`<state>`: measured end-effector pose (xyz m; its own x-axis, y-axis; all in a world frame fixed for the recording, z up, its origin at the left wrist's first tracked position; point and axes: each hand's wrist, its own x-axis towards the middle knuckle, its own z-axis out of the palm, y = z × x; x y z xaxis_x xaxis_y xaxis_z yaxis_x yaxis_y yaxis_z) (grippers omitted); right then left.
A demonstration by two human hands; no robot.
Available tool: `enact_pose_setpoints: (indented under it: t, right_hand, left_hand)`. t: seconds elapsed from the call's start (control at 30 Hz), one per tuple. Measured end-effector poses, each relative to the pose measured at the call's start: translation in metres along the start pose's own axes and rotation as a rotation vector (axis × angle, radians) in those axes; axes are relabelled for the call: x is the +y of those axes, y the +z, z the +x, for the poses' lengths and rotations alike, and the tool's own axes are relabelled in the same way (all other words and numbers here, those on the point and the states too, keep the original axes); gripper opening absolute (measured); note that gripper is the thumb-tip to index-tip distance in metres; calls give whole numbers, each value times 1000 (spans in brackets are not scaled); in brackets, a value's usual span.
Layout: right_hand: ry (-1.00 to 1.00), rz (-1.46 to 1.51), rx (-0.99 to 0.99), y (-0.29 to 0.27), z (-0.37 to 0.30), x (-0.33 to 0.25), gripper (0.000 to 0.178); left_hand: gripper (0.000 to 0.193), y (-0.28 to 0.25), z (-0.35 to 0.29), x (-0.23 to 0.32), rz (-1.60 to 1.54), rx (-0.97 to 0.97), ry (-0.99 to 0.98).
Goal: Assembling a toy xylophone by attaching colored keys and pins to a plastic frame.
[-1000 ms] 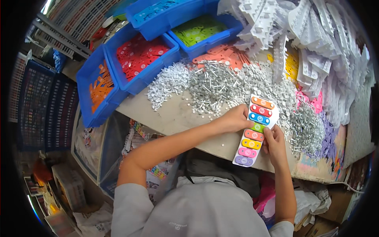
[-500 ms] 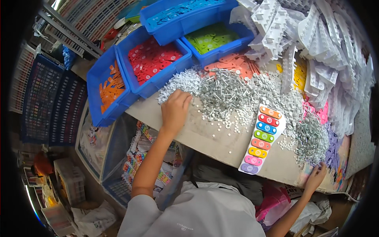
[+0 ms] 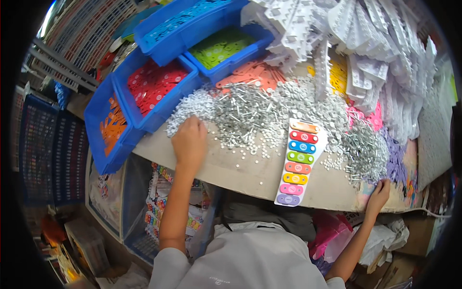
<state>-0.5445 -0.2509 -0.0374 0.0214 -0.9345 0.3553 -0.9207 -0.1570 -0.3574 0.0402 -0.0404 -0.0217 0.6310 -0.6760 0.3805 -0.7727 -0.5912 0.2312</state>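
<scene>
My left hand [image 3: 190, 144] is at the near edge of a heap of small white plastic pieces [image 3: 192, 103], fingers curled together; what they hold, if anything, is hidden. A toy xylophone [image 3: 294, 167] with a white base and a row of coloured bars lies on the table between my hands. Its upper bars have white caps at their ends, while the lower ones show bare holes. My right hand [image 3: 378, 196] rests at the table's front edge, beside the metal pins [image 3: 365, 154] and purple bars [image 3: 395, 161]. Its fingers are bent together, and their contents cannot be made out.
Blue bins hold orange bars [image 3: 113, 126], red bars [image 3: 155, 86], green bars [image 3: 221, 47] and blue bars [image 3: 185, 19]. A large metal pin heap [image 3: 243, 113] lies mid-table. White plastic bases [image 3: 356, 43] are stacked at the back right. Below the table stands a crate [image 3: 130, 212].
The whole view has shifted, so the table sits further left. My left hand stays by the white pieces with its fingers more curled. My right hand remains near the purple bars.
</scene>
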Motion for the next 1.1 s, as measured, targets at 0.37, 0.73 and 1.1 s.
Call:
enact_pose_setpoints:
  t: [0.37,0.73,1.1]
  right_hand:
    - [32,-57,135,2,1,-11,19]
    - [210,848,-200,-12,-33,-172,12]
    - [161,1090,-691,13,-58,-241,14]
  left_hand:
    - [11,-51,-40,69,-1285,-424,-341]
    - [17,-12,-60,129,-1645,-991,-423]
    - [15,-6,-49,135,-1597,-1010,-474]
